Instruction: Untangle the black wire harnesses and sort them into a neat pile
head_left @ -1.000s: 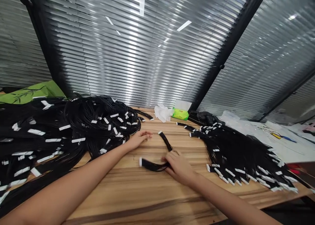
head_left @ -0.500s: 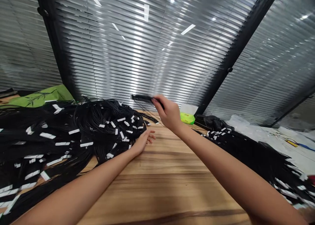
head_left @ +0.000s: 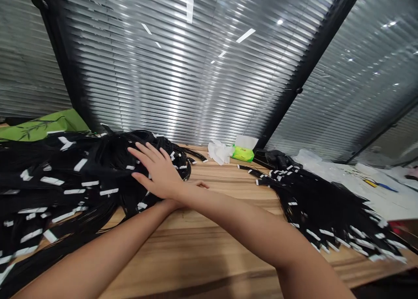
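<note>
Here's the big heap of black cables (head_left: pixel 111 155), sprawled across the left of the worktop (head_left: pixel 196 251), white end pieces (head_left: pixel 52 181) dotted all through it! The right hand (head_left: pixel 160 172) is over its right side, fingers spread wide, nothing gripped. Behind that forearm, the left hand (head_left: pixel 200 184) shows just some fingers; can't tell how open it is or whether it holds anything. Over right, a second cable heap (head_left: pixel 320 203); between them, at the back, crumpled tissue (head_left: pixel 220 152) beside a green tissue pack (head_left: pixel 243 154).
</note>
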The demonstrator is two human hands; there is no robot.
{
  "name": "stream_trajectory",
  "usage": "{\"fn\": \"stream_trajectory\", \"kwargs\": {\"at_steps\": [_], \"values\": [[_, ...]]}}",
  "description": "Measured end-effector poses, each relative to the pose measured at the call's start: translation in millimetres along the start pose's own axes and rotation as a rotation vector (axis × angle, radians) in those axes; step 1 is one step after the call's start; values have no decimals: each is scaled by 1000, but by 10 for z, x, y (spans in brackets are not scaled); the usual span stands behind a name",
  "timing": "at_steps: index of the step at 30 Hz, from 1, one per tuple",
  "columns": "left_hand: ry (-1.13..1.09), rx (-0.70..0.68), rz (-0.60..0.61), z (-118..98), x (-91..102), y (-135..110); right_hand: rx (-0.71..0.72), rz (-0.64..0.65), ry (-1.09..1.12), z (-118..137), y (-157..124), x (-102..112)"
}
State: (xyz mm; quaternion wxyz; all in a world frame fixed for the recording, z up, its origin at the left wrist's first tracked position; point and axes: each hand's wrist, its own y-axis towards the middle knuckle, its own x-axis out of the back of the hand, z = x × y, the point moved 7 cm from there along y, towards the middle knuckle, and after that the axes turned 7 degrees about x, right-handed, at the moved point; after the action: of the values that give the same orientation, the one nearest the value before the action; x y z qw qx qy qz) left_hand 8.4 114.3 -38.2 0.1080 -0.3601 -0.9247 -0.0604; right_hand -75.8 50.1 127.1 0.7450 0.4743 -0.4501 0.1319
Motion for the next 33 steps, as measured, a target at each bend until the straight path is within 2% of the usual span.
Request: {"fn": "stream_trajectory", "kwargs": {"at_steps": [2, 4, 7, 9, 11, 14, 16, 19, 25, 30, 33], "values": [[-4, -14, 9, -35, -53, 7, -35, -9, 2, -99, -326, 226], [-6, -30, -28, -98, -56, -8, -59, 46, -22, -239, -742, 412], [1, -35, -69, -205, -22, -46, -180, 144, -172, -596, -1600, 702], [26, -15, -80, -252, 1, -64, -337, 189, -306, -903, -2303, 971], [71, 21, -77, -271, 12, -70, -505, 199, -450, -1174, -3022, 1325], [129, 52, -34, -278, -3, -60, -799, 99, -666, -1422, -3950, 1960], [156, 59, -34, -280, 6, -50, -1008, 3, -747, -1467, -4389, 2305], [199, 75, -49, -289, 21, -44, -1118, -10, -729, -1433, -4641, 2480], [185, 97, -80, -352, 17, -59, -1165, 76, -685, -1414, -4636, 2454], [181, 64, -65, -317, 21, -50, -1349, 169, -586, -1709, -4706, 2588], [190, 45, -51, -271, 33, -38, -1437, 175, -514, -1900, -4679, 2796]]}}
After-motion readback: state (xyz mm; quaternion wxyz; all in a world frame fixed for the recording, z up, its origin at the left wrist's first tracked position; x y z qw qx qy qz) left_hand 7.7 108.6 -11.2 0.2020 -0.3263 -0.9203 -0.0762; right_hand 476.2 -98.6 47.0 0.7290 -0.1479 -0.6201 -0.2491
